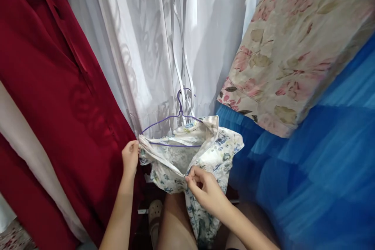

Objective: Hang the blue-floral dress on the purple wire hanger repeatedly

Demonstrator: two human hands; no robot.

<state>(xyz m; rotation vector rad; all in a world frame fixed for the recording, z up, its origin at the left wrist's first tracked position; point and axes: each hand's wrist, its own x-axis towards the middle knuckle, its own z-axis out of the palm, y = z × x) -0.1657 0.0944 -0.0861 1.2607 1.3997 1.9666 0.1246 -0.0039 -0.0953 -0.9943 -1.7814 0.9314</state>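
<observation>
A white garment with a blue floral print (222,148) hangs loosely on a purple wire hanger (164,120), its neckline spread wide. My left hand (130,157) pinches the garment's edge at the hanger's left end. With thumb and forefinger, my right hand (205,187) grips the front of the neckline at its lowest point. The hanger's hook loops by the white straps (178,70) above. Inside the opening, the hanger's lower bar shows. The lower part of the garment drapes down over my legs and is partly hidden by my right forearm.
Long red fabric (88,125) hangs at the left. White curtain-like cloth (140,39) fills the back. To the right hang a cream cloth with pink flowers (275,58) and blue ruffled tulle (316,164). A clog (155,211) is on my foot below.
</observation>
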